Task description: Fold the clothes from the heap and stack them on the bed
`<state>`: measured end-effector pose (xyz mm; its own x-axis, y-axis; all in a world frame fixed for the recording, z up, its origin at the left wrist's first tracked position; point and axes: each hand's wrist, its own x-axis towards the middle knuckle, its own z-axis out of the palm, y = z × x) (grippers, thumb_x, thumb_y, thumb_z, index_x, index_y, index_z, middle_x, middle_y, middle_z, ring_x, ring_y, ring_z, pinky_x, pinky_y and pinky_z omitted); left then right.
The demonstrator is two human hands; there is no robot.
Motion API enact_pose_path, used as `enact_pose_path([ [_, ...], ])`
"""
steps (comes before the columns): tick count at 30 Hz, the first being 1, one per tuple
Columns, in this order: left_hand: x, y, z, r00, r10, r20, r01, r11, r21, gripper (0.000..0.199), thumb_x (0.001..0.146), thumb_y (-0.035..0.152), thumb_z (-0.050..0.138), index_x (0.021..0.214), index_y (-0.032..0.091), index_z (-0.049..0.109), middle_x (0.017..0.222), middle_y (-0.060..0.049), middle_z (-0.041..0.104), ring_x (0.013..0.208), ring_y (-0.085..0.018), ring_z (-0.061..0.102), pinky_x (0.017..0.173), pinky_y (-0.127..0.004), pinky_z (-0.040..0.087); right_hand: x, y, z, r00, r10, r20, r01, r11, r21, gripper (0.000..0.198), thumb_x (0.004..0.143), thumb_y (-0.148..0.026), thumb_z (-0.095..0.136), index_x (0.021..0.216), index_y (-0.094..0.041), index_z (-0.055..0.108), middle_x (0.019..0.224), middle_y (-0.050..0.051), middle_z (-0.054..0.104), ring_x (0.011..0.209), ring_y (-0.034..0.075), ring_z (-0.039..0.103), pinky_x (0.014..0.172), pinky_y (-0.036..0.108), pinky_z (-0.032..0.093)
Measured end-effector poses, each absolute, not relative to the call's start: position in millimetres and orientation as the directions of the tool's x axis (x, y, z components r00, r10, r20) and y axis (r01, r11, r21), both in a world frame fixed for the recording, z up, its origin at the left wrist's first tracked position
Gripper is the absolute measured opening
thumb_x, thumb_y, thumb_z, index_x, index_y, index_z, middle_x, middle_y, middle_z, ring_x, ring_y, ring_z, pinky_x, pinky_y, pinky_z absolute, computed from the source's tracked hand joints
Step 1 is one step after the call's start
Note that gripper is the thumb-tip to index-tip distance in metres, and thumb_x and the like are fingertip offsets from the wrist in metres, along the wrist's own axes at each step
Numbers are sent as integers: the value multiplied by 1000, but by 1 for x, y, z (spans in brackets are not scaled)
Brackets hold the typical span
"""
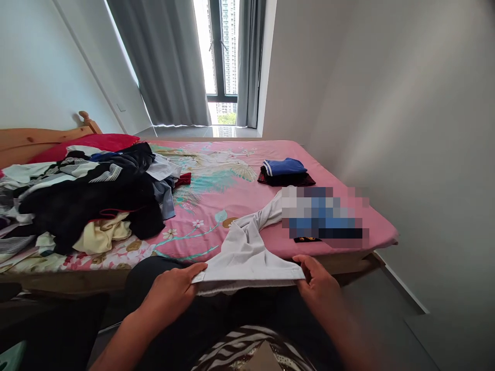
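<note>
A pair of white trousers (pixel 243 257) is stretched by its waistband between my two hands, above my lap. My left hand (pixel 176 286) pinches one end of the waistband. At the opposite end, my right hand (pixel 315 278) has its thumb and fingers closed on the cloth. From there the legs run twisted over the bed's near edge and back to the right, where a blurred patch hides their ends. Beside that patch lies a bit of black cloth with a yellow print (pixel 307 239).
A large heap of mixed clothes (pixel 88 196) covers the bed's left side, by a red pillow (pixel 88 141). Folded clothes with a blue piece on top (pixel 286 166) sit toward the right on the pink flowered bedsheet (pixel 209 201). A wall (pixel 386 129) rises on the right.
</note>
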<state>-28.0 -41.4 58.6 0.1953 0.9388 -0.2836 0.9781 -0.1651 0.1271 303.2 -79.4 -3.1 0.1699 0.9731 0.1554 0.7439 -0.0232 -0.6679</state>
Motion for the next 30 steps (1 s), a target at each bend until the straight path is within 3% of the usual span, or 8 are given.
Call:
enact_pose_path([
  [4,-21,-55,60,292,886,-359,954,-242,178,50,78,21,39,123,31,59,104,-5,71,98,-29,65,82,-38,46,287,-95,4,25,987,-162,580,-146,-801,54,89,-40,35,141,-26,32,69,0,61,65,20,60,63,30,45],
  [7,-19,-54,60,363,880,-307,887,-224,404,48,81,23,37,123,29,60,113,-3,68,103,-25,63,88,-34,45,282,-91,8,-35,974,-226,301,-205,-931,58,88,-45,37,141,-23,30,71,0,62,60,17,60,53,27,46],
  [9,-21,-41,67,372,898,-233,795,-179,580,43,83,28,37,118,26,62,111,-3,68,97,-23,64,85,-31,47,286,-76,19,13,984,-178,197,-177,-964,53,84,-43,45,131,-21,43,79,2,63,60,16,61,52,26,48],
  [11,-22,-18,86,356,920,-166,682,-134,719,41,81,34,42,113,21,64,102,-5,70,85,-21,67,77,-30,51,293,-49,44,67,996,-61,196,-73,-978,44,78,-37,53,117,-18,54,83,3,64,62,15,61,54,26,51],
  [16,-10,61,191,193,979,60,447,-142,883,38,66,32,59,100,16,64,77,-5,69,67,-20,67,60,-27,51,306,39,168,117,943,312,281,270,-921,28,67,-24,60,95,-18,64,83,2,63,66,13,61,55,25,55],
  [21,2,107,313,30,943,331,316,-323,892,20,68,24,60,86,16,62,70,-4,64,59,-17,64,58,-30,52,298,91,306,191,788,585,390,485,-782,26,69,-18,62,94,-16,61,82,5,61,67,14,61,51,24,54],
  [27,-3,98,415,-102,852,514,425,-429,797,21,71,22,62,90,13,62,77,-10,67,78,-28,67,69,-41,54,282,91,417,172,703,690,535,521,-665,23,79,-18,54,101,-14,54,76,4,57,62,16,60,56,38,56],
  [30,-12,71,457,-109,757,644,504,-516,692,22,74,20,57,94,11,62,80,-11,67,80,-27,67,70,-42,54,274,80,465,190,669,718,542,539,-645,18,84,-22,50,99,-13,53,71,5,56,64,17,61,60,42,56],
])
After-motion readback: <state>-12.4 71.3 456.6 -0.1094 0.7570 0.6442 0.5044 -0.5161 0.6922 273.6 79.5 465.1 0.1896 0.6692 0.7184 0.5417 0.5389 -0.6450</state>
